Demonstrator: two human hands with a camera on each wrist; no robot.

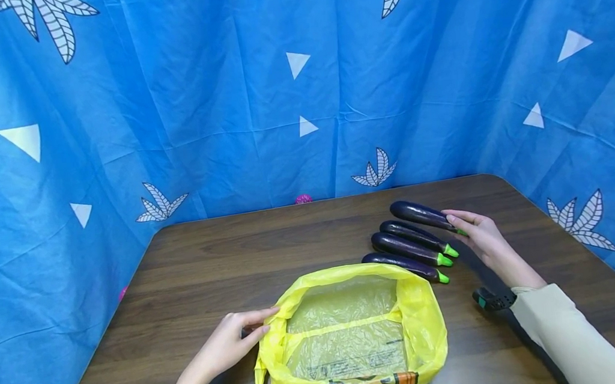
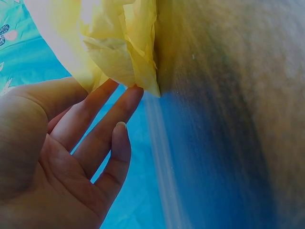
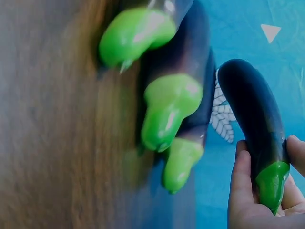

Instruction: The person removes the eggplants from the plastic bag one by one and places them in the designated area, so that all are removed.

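Observation:
In the head view my right hand [image 1: 476, 233] grips an eggplant [image 1: 420, 213] near its green stem end. The right wrist view shows this eggplant [image 3: 252, 109] raised off the table, between thumb and fingers. Three more eggplants [image 1: 405, 246] lie side by side on the table, green stems pointing right. A yellow plastic bag [image 1: 432, 327] stands with its mouth spread wide, and its visible inside holds nothing. At the bag's left rim is my left hand [image 1: 232, 342], pinching the plastic between thumb and fingers; in the left wrist view the other fingers [image 2: 119, 152] are loosely extended.
The brown wooden table [image 1: 199, 267] carries the bag at its front and the eggplants at the right rear. A blue patterned curtain [image 1: 214, 103] hangs behind the table and along its sides. A dark wrist device [image 1: 493, 299] sits by the right sleeve.

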